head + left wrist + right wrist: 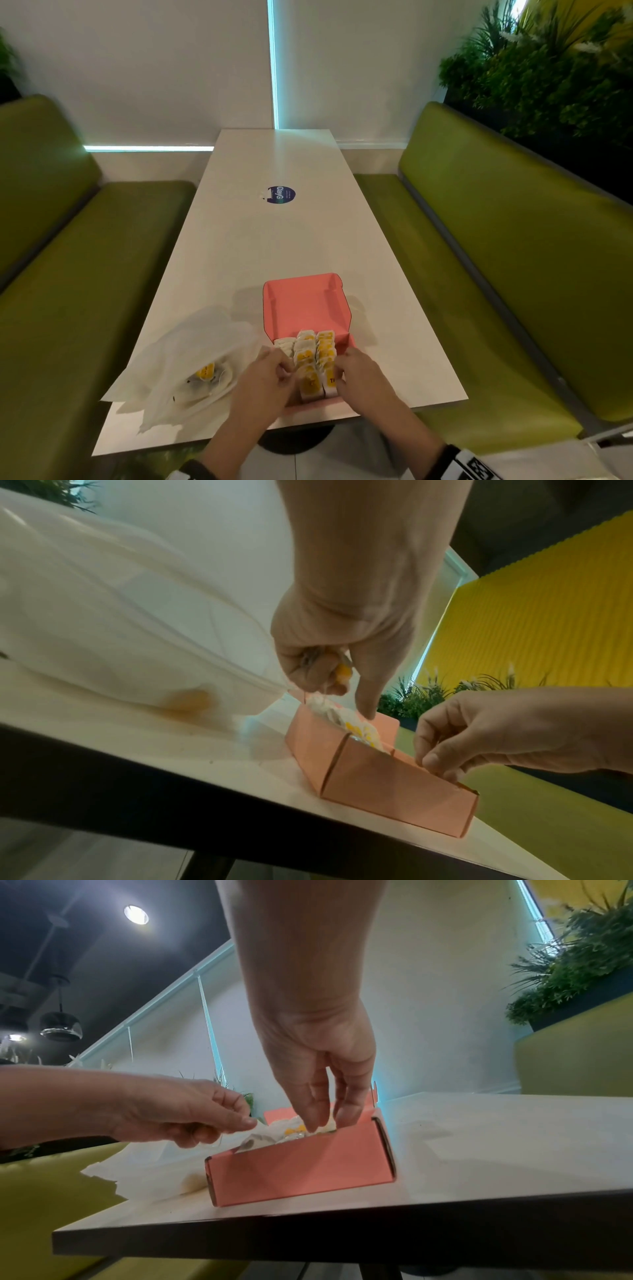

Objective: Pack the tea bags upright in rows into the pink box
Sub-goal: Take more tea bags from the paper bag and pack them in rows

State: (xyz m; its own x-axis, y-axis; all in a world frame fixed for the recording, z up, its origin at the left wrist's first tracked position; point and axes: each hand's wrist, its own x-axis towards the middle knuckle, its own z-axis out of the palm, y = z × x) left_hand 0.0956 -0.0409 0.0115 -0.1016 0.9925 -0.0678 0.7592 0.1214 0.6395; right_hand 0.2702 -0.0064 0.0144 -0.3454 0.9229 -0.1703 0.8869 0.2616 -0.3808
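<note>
The pink box (305, 305) stands open near the table's front edge, its lid folded back. Yellow-and-white tea bags (311, 356) stand upright inside in rows. My left hand (286, 371) is at the box's left side. In the left wrist view its curled fingers hold a tea bag (343, 672), while the index finger points down onto the packed bags (356, 727). My right hand (330, 1121) reaches down into the right side of the box (301, 1167), with straight fingertips touching the bags (291, 1130).
A crumpled white plastic bag (191, 356) lies left of the box with more tea bags (205, 371) inside. A round blue sticker (281, 194) sits mid-table. Green benches (513, 274) flank the white table (274, 246). The box sits close to the table's near edge.
</note>
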